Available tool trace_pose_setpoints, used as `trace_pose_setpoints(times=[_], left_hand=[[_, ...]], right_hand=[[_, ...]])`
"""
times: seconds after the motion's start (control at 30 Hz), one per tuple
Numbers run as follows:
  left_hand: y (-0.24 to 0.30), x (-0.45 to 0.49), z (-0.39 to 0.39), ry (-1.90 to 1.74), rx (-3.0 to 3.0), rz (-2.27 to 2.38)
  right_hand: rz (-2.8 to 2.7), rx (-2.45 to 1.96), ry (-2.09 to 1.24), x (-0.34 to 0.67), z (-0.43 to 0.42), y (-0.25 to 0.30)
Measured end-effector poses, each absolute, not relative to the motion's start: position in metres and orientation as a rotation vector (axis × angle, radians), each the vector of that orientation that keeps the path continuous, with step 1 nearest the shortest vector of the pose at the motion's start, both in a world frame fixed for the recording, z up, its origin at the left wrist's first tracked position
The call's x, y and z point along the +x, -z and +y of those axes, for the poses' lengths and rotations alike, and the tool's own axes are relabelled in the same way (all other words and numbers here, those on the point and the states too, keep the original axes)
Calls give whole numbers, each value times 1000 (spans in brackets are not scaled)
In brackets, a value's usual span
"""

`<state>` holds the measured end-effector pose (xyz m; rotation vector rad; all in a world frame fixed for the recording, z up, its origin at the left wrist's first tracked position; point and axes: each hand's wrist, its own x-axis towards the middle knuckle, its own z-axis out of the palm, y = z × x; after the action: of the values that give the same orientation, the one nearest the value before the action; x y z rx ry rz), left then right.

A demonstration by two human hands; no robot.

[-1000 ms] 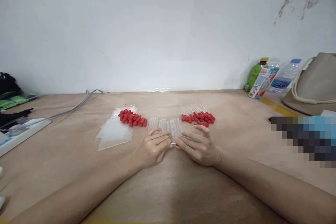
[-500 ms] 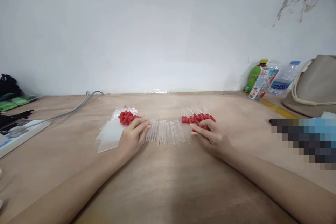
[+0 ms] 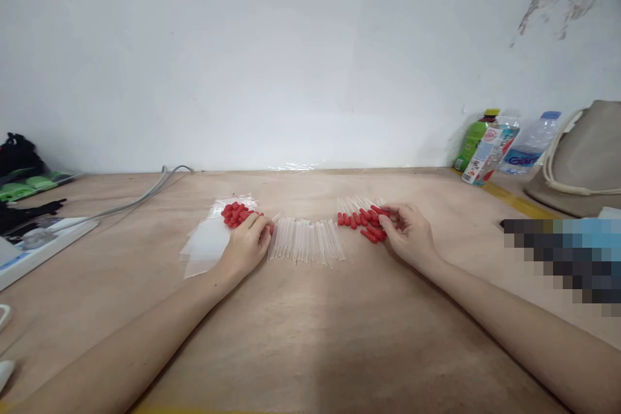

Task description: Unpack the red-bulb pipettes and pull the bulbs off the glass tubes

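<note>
My left hand [image 3: 248, 242] is closed in a pinch at the left end of a row of thin clear pipette tubes [image 3: 305, 240]. A red rubber bulb [image 3: 271, 229] shows at its fingertips. Just behind that hand, more red bulbs lie in a pile [image 3: 236, 214] on clear plastic bags [image 3: 206, 242]. On the right, my right hand [image 3: 411, 233] is closed, thumb and finger on a red-bulbed dropper [image 3: 380, 210]. Left of it lie droppers [image 3: 352, 218] side by side, red bulbs toward me, clear stems pointing to the wall. Several loose bulbs [image 3: 372, 234] lie in front of them.
A white power strip [image 3: 72, 233] with a grey cable [image 3: 140, 197] is at the left. Bottles [image 3: 478, 142], a carton [image 3: 488, 154] and a beige bag [image 3: 582, 155] stand at the back right. A blurred-out patch [image 3: 577, 259] covers the right side.
My right hand has shifted right and slightly back, uncovering loose red bulbs. A red bulb now shows at my left fingertips. The view has turned slightly.
</note>
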<state>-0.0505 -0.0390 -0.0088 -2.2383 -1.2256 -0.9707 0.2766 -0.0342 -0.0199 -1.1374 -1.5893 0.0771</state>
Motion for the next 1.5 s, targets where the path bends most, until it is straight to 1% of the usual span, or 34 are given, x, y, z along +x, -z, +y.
trace_pose_setpoints(times=[0.13,0.27,0.37,0.5,0.67,0.8,1.03,1.2,1.37,1.5], left_hand=[[11,-50,-40,959,-2278,-1201],[11,-46,-45,1012,-2371,-1234],[8,-44,-50,974,-2459,-1276],[0,-51,-56,819,-2570,-1200],[-5,-63,-54,524,-2722,-1023],[-4,-64,-48,388,-2770,-1047],[-2,-62,-45,449,-2719,-1046],[1,-56,-48,571,-2641,-1046],[2,-51,-49,630,-2603,-1070],[3,-51,-48,624,-2607,-1095]], right_hand=[[-1550,-1191,-111,281,-31,24],[-1603,-1218,21,285,-29,25],[-1648,-1243,67,288,-28,23],[-1672,-1280,87,292,-28,23],[-1691,-1302,110,294,-29,24],[-1746,-1261,169,287,-35,22],[-1942,-1093,333,264,-46,17],[-2068,-1118,323,259,-48,16],[-2027,-1170,299,261,-47,13],[-1908,-1294,360,271,-30,5]])
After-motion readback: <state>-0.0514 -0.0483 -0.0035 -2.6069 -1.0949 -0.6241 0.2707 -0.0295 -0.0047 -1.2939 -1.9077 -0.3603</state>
